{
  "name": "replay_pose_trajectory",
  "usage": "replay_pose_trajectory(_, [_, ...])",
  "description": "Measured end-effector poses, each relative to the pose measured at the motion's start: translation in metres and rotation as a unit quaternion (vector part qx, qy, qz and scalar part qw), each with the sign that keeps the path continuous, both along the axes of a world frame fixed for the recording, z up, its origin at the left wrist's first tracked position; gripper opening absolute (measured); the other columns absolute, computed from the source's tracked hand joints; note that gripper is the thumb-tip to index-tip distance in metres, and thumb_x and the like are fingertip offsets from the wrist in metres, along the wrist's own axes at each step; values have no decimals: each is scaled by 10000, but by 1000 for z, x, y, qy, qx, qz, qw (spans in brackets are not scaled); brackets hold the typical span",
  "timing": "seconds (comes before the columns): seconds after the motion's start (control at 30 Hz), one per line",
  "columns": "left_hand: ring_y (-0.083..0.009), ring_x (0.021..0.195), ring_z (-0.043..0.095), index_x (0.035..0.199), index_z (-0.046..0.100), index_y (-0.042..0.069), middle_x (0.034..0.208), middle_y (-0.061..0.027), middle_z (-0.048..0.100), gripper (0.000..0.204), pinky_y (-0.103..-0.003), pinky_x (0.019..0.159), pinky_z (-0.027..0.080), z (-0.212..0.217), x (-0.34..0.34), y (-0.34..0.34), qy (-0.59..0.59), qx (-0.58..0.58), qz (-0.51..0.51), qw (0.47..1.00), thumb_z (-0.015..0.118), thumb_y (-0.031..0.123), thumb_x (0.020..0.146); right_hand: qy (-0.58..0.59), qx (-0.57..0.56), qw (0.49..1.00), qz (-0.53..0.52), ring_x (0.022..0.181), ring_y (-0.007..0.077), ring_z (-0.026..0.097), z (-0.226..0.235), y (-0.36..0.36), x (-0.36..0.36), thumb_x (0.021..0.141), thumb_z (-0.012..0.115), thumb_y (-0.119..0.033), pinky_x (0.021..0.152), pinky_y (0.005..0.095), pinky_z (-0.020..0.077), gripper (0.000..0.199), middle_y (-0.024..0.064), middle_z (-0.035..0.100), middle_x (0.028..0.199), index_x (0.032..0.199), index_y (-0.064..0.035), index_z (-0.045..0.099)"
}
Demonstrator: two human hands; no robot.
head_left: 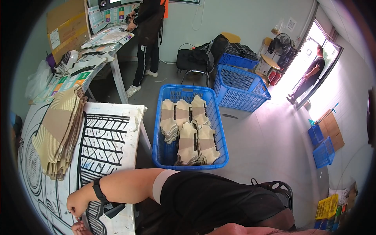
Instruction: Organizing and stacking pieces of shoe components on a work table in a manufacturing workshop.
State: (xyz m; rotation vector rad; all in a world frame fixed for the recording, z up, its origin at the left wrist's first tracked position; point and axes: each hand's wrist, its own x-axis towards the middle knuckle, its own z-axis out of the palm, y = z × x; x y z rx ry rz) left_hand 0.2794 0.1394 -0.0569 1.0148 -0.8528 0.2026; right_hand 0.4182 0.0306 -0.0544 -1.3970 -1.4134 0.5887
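My right arm reaches left across the white table (139, 117), and my right hand (79, 203) is closed at its lower left. Just below it, partly cut off by the picture's edge, my left hand (80, 228) has its fingers curled. The fingertips of both hands come close together around something small and thin that I cannot make out. A black strap (99, 192) circles my right wrist, with a black device (113, 210) under it. Beyond my hands, a stack of beige ribbed fabric pieces (58, 129) lies on the table, which bears bold black line drawings.
A blue crate (224, 150) with several beige stacks stands beside the table. Behind it are another blue crate (243, 88) and a black chair (192, 58). One person (149, 39) works at a far table; another person (313, 70) stands at the bright doorway.
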Motion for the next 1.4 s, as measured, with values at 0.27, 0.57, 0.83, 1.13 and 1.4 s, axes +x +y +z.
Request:
replay_pose_trajectory(0.27, [-226,896,521,926,520,-11,919,-140,577,220,-332,849,369,33,-30,-38,231,48,239,942,412,176,882,-3,5,1000,-9,690,165,561,-6,-8,7,686,684,-244,611,287,437,262,71,633,753,833,-38,618])
replay_pose_trajectory(0.57, [-217,873,516,920,514,-18,888,-124,562,201,-340,858,371,30,-34,-34,255,18,246,935,428,158,878,-15,65,998,13,661,178,568,-2,-11,5,691,667,-260,577,299,436,215,69,623,710,759,-58,639])
replay_pose_trajectory(0.83, [-219,876,527,890,521,-8,873,-105,574,191,-341,859,378,30,-31,-37,252,15,240,937,431,161,879,-40,51,998,18,668,182,568,0,-11,9,680,684,-294,582,302,436,254,62,625,721,776,-63,636])
replay_pose_trajectory(1.13, [-216,884,525,895,526,-10,873,-107,580,190,-344,890,368,37,-32,-40,230,45,259,937,439,158,875,-7,71,997,8,662,183,580,-8,-4,5,671,680,-274,576,298,444,216,62,634,713,743,-72,652])
replay_pose_trajectory(1.4, [-148,866,460,981,486,71,979,-51,484,174,-287,821,357,35,-30,-39,330,146,435,825,520,22,817,16,78,996,38,626,121,565,-12,-4,14,642,756,-256,552,291,443,262,58,636,675,770,-55,645])
